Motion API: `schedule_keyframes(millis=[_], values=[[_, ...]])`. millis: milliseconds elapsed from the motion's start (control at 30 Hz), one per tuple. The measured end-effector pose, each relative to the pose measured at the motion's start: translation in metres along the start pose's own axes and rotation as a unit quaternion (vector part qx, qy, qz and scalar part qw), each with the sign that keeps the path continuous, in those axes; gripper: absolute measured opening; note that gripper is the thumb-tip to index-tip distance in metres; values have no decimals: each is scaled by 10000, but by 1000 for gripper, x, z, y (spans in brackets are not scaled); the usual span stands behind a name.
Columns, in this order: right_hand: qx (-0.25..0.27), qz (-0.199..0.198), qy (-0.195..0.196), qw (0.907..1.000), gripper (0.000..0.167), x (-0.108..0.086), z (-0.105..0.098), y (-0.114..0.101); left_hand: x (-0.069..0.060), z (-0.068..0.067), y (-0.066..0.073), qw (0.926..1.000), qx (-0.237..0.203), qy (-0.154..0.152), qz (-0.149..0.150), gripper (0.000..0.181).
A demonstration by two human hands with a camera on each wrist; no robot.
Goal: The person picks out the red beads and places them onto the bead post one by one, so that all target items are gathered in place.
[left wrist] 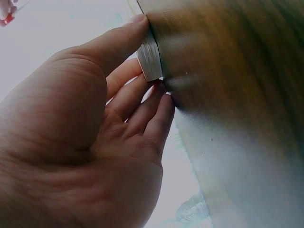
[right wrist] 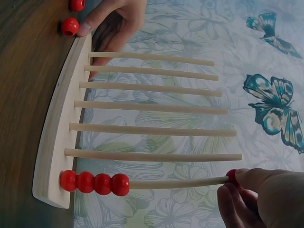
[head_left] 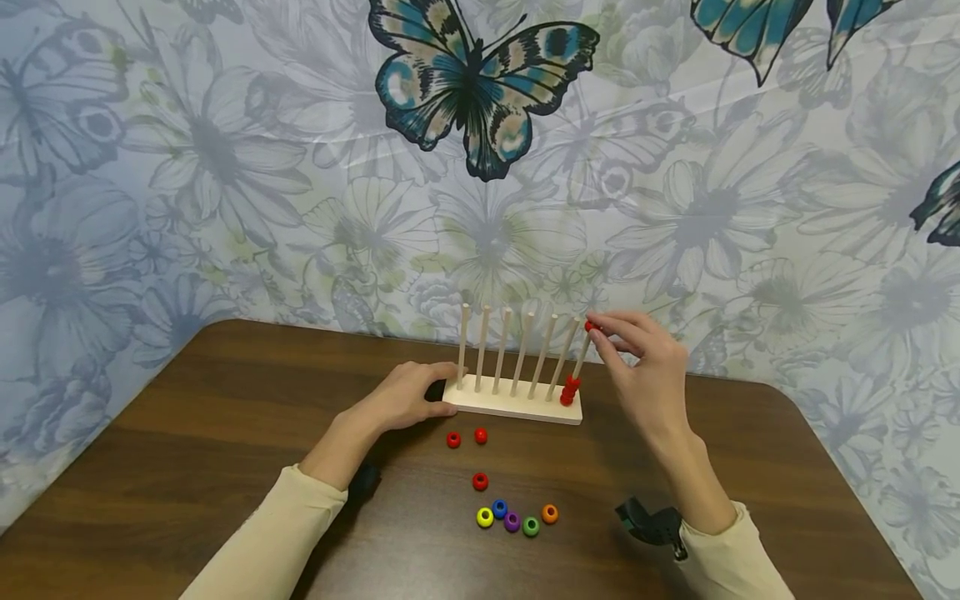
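Observation:
A pale wooden peg rack point(head_left: 517, 407) with a row of upright pegs stands near the table's back edge. My left hand point(head_left: 401, 396) grips its left end, thumb on the front side and fingers behind, as the left wrist view shows the base end point(left wrist: 151, 59) between them. At the tip of the rightmost peg point(right wrist: 180, 183), my right hand point(head_left: 648, 367) pinches a red bead point(right wrist: 232, 176) between thumb and fingers. Whether the peg has entered its hole is hidden. Several red beads point(right wrist: 94, 183) are stacked at the bottom of that same peg.
Three loose red beads point(head_left: 480, 481) lie in front of the rack. Closer to me is a cluster of yellow point(head_left: 485, 517), blue point(head_left: 499, 508), purple point(head_left: 512, 522), green point(head_left: 531, 526) and orange point(head_left: 550, 513) beads. A butterfly-patterned wall point(head_left: 487, 233) rises behind the brown table point(head_left: 225, 433).

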State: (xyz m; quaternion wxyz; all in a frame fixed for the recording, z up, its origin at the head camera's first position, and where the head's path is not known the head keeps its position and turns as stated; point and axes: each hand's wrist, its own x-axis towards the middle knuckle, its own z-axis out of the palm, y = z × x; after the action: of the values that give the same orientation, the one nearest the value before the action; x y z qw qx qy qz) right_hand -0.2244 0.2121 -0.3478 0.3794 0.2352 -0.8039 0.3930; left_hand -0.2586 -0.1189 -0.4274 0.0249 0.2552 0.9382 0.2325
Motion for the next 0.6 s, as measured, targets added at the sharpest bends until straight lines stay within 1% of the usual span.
schedule_keyframes(millis=[133, 267, 400, 500, 600], values=[[-106, 57, 3, 9999, 25, 0, 0, 0, 0, 0, 0, 10000, -6, 30, 33, 60], [-227, 125, 161, 9995, 26, 0, -1, -1, -1, 0, 0, 10000, -33, 33, 75, 61], [-89, -33, 313, 9995, 25, 1, -2, -4, 0, 0, 0, 9999, -97, 35, 132, 61], [51, -215, 293, 9993, 24, 1, 0, -6, 0, 0, -1, 9998, -130, 17, 120, 61], [132, -269, 224, 9993, 23, -1, 3, -7, 0, 0, 0, 9999, -110, 26, 125, 61]])
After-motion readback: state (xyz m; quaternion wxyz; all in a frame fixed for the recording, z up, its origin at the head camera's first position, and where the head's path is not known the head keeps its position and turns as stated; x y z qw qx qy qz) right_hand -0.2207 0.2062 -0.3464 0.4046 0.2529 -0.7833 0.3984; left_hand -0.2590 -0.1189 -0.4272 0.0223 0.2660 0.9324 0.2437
